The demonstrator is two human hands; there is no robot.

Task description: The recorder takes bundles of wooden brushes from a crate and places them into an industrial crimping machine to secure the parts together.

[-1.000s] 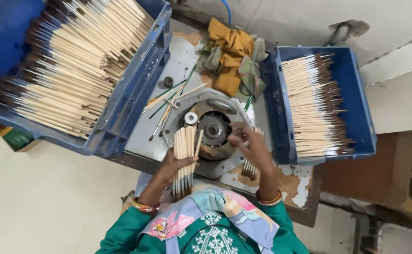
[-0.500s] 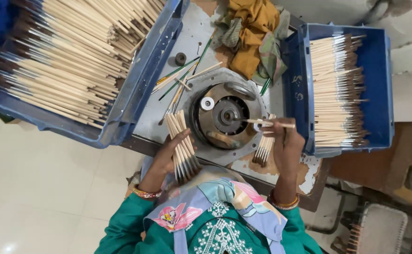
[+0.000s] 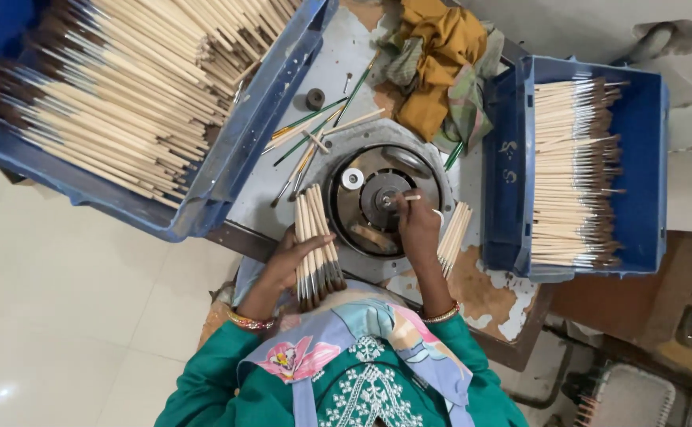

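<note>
While two blue crates hem the bench [image 3: 338, 71] on both sides, little open surface remains around the round metal machine [image 3: 381, 202]. The left hand [image 3: 294, 257] has its fingers wrapped round a bundle of pale wooden brushes [image 3: 316, 245] at the bench's near edge. The right hand [image 3: 418, 225] pinches a single brush [image 3: 411, 198] at the machine's centre.

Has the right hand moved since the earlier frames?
Yes. The right hand has shifted from the small brush pile inward to the round machine's hub.
</note>
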